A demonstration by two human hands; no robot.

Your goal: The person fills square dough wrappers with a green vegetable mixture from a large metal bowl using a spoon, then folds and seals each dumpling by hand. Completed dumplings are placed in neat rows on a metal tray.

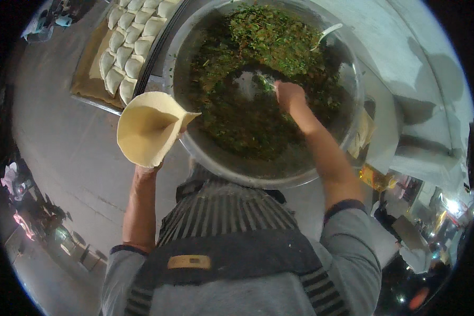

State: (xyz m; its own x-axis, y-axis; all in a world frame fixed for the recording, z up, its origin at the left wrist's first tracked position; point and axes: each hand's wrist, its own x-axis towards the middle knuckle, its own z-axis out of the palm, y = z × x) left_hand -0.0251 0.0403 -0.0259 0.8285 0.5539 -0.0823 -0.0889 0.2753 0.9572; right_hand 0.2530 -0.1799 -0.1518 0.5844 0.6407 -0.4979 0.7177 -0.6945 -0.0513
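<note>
My left hand (150,169) is mostly hidden beneath a round sheet of dough (142,126), which it holds folded into an open cone. No filling shows inside the cone. Over a large metal basin (229,178), my right hand (291,96) grips a spoon (266,82) whose bowl end is blurred among the contents. Chopped green filling (276,39) is heaped at the basin's far side and spread thinly across its bottom. A second, pale spoon (327,34) leans at the far right of the basin, its lower end in the filling.
To the left of the basin, a tray (87,75) lined with brown paper carries several rows of folded dumplings (124,57). A bottle of yellow oil (373,177) stands to the right, near a white sheet-covered surface (426,166). Assorted items lie along the left floor edge.
</note>
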